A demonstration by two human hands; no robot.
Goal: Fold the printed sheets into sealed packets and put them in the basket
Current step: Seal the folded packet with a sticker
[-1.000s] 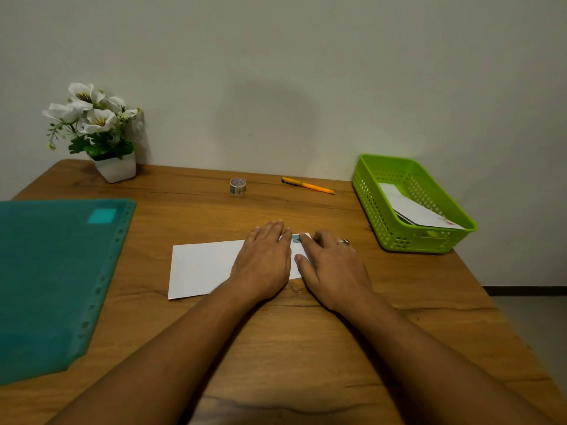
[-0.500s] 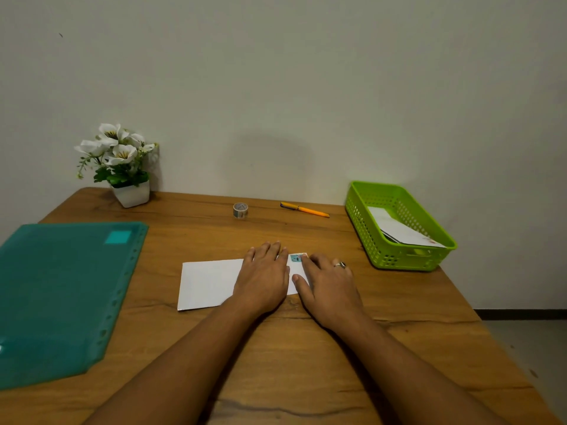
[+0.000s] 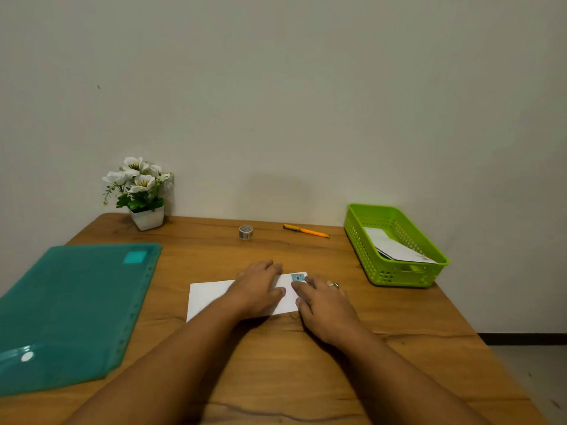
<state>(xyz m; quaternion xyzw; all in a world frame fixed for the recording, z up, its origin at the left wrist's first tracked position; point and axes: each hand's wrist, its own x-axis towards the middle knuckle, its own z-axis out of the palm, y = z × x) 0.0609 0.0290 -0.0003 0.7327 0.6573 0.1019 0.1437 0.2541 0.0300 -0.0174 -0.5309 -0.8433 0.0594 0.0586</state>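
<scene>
A folded white sheet (image 3: pixel 208 297) lies flat in the middle of the wooden table (image 3: pixel 276 363). A small blue sticker (image 3: pixel 298 277) sits at its far right corner. My left hand (image 3: pixel 257 288) lies flat on the sheet's middle, fingers straight. My right hand (image 3: pixel 325 302) presses the sheet's right end, fingertips next to the sticker. The green basket (image 3: pixel 368 256) stands at the right with folded white packets (image 3: pixel 395 248) inside.
A teal plastic folder (image 3: pixel 70 308) covers the table's left side. A white flower pot (image 3: pixel 147 217) stands at the back left. A small tape roll (image 3: pixel 245 232) and an orange pen (image 3: pixel 306 231) lie near the wall. The table's right edge drops to the floor.
The camera has tilted upward, so the table sits lower in view. My left hand has slid a little to the left, uncovering more of the sheet near the sticker.
</scene>
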